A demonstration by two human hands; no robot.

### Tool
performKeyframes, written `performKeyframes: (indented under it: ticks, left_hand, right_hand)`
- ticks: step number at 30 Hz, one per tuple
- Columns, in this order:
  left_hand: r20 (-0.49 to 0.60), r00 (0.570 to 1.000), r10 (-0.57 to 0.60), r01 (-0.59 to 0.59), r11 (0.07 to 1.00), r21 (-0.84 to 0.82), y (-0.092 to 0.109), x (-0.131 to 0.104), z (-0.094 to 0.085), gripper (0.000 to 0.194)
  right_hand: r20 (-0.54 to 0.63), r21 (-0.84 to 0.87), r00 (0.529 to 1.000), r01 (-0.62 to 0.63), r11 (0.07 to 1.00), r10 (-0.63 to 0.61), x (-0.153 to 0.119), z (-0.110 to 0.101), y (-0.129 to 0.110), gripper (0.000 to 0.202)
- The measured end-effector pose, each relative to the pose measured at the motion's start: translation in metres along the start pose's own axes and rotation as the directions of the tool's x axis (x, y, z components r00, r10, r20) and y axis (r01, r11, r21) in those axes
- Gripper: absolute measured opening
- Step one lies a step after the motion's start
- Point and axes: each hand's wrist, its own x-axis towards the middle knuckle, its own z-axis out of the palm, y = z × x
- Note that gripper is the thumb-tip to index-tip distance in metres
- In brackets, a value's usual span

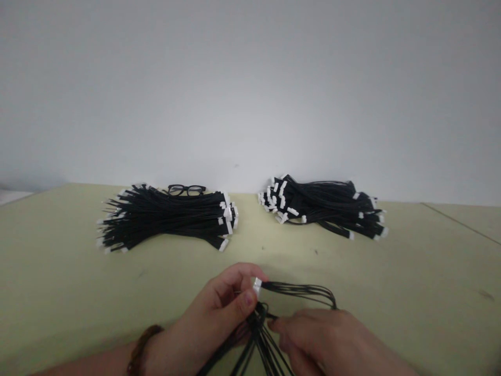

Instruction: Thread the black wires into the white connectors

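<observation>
White connector (257, 286), one, pinched between thumb and forefinger of my left hand (223, 308), low in the middle of the view. Black wires (299, 290), thin, one set, running from the connector toward my right hand (321, 337), whose fingers are curled in around them, slightly blurred; more strands fan downward between both hands. Bracelet (141, 347), brown, on the left wrist. Table (266, 250), pale green-yellow. Beyond my hands: left bundle (172, 216), black leads, white ends; glasses (187, 190), black-framed, just behind it; right bundle (332, 203), black leads, white ends, apart from the first. Wall (250, 94), pale grey, behind all.
</observation>
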Motion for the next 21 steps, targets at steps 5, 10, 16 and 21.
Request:
performKeyframes:
  ticks: [5,10,16,21]
  left_hand:
    - [0.018,1.0,0.006,-0.006,1.0,0.023,0.0,0.001,-0.005,0.02]
    - [-0.037,0.999,0.004,-0.003,1.0,0.026,0.002,-0.002,0.0,0.023]
    - [-0.031,0.999,0.008,-0.007,0.999,0.031,0.001,-0.001,0.0,0.023]
    - [-0.026,0.999,0.026,-0.023,0.995,0.102,0.004,-0.001,0.0,0.025]
  right_hand:
    - [-0.255,0.089,0.964,0.1,0.991,-0.074,0.001,0.004,0.004,0.025]
    - [-0.407,0.095,0.9,0.213,0.972,-0.157,0.003,0.016,0.008,0.022]
    - [-0.463,0.127,0.87,0.257,0.958,-0.172,0.005,0.021,0.008,0.015]
    - [-0.462,0.225,0.882,0.217,0.95,-0.092,0.005,0.024,0.005,0.021]
